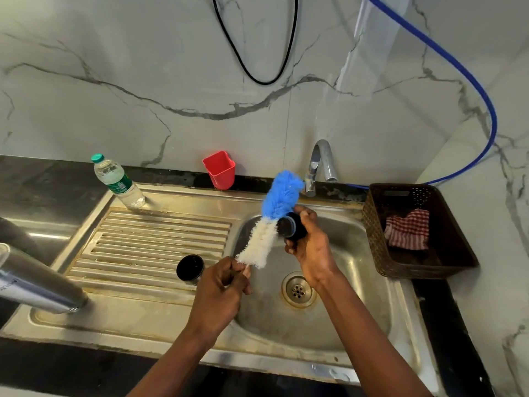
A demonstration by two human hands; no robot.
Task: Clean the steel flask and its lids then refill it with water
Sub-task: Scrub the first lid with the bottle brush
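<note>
A black lid (292, 229) is held over the sink (357, 282) by the curled fingers of the right hand (310, 250), with the blue and white brush (274, 216) touching it. The brush handle is pinched by the fingers of the left hand (220, 290). The steel flask (37, 285) is seen at the far left, and a second lid (190, 269) is set on the sink's ribbed part.

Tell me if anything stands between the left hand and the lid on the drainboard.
Nothing visible does: the lid sits just left of the left hand, though that hand grips the brush.
</note>
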